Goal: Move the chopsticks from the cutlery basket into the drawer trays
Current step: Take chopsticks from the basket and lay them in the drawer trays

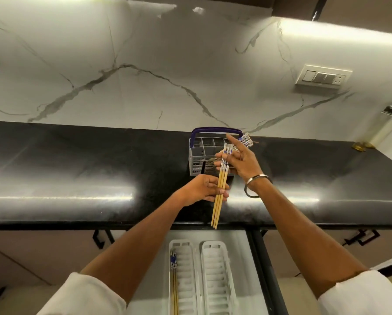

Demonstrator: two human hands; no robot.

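A grey cutlery basket (200,153) with a purple handle stands on the black counter, with more chopsticks (246,140) poking out at its right end. In front of it I hold a bunch of bamboo chopsticks (220,192) with blue-and-white tops, tips pointing down toward me. My left hand (200,189) grips their middle. My right hand (240,164) pinches their patterned tops, index finger stretched out. Below, the open drawer holds two white trays: the left tray (185,269) has a pair of chopsticks (174,280) along its left side, the right tray (215,276) shows none.
The black counter (76,178) runs the full width, with a marble wall behind. A switch plate (323,77) sits on the wall at right. A small brass object (358,146) stands at the counter's far right. Cabinet doors with black handles (100,237) flank the drawer.
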